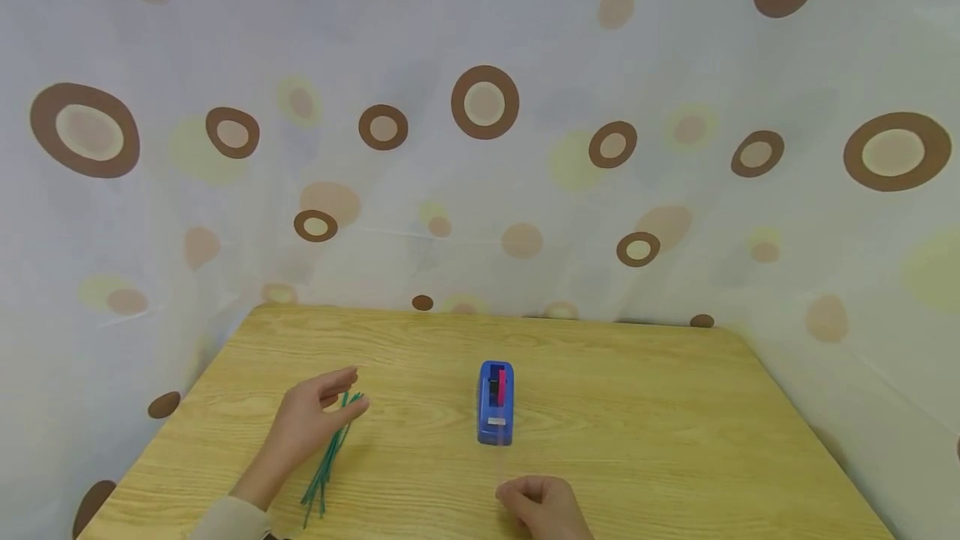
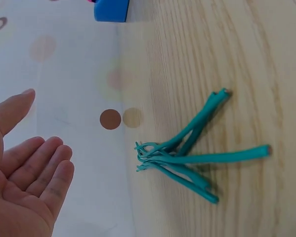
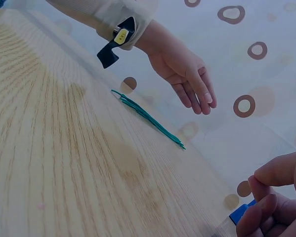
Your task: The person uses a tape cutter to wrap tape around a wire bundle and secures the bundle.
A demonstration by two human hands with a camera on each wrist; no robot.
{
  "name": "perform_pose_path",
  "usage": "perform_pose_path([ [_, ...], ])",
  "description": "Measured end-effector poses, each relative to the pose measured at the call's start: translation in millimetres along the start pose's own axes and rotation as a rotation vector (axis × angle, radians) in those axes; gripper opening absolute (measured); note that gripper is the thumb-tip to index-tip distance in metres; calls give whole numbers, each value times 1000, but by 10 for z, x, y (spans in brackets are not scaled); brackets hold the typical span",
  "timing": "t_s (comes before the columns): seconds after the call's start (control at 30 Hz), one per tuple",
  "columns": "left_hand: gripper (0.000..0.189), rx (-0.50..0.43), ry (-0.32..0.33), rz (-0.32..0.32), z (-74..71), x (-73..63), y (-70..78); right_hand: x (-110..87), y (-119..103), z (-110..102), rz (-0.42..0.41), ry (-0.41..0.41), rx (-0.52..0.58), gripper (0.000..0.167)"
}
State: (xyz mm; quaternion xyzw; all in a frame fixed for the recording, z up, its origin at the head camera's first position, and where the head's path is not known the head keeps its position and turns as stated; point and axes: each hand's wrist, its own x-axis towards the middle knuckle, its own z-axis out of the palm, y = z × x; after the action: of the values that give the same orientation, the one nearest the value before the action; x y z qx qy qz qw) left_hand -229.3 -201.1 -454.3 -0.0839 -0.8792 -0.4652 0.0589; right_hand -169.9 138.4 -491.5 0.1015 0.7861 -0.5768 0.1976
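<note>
A blue tape dispenser (image 1: pixel 496 432) with a pink roll core stands near the middle of the table. From its front a faint clear strip of tape (image 1: pixel 500 461) stretches toward the person. My right hand (image 1: pixel 546 507) pinches the end of that strip between thumb and forefinger; in the right wrist view the fingers (image 3: pixel 267 217) are curled in. A loose bunch of thin green wires (image 1: pixel 327 465) lies on the table at the left, its ends fanned out in the left wrist view. Over and beside the wires, my left hand (image 1: pixel 311 415) hovers with relaxed fingers and thumb apart, holding nothing.
The wood-grain table (image 1: pixel 637 407) runs back to a pale curtain (image 1: pixel 525 190) with brown and beige ovals, which also hangs along both sides. A black strap with a yellow label (image 3: pixel 119 39) sits on the left wrist.
</note>
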Motion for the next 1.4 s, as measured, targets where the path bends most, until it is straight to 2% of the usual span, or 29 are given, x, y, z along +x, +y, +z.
perform_pose_path([
  [0.23,57,56,27,-39,-66,-47,-39,1,-4,3,22,4,1,26],
  [0.6,55,94,42,-71,-129,-117,-119,-11,-12,-14,5,4,5,27],
  [0.93,62,120,15,-191,-144,-197,-170,-31,1,-6,-23,-10,22,24],
  [1.17,59,114,21,-241,-102,-225,-260,-19,17,0,-46,-15,28,24],
  [1.4,55,126,12,-264,-85,-232,-326,-16,16,13,-47,-9,23,24],
])
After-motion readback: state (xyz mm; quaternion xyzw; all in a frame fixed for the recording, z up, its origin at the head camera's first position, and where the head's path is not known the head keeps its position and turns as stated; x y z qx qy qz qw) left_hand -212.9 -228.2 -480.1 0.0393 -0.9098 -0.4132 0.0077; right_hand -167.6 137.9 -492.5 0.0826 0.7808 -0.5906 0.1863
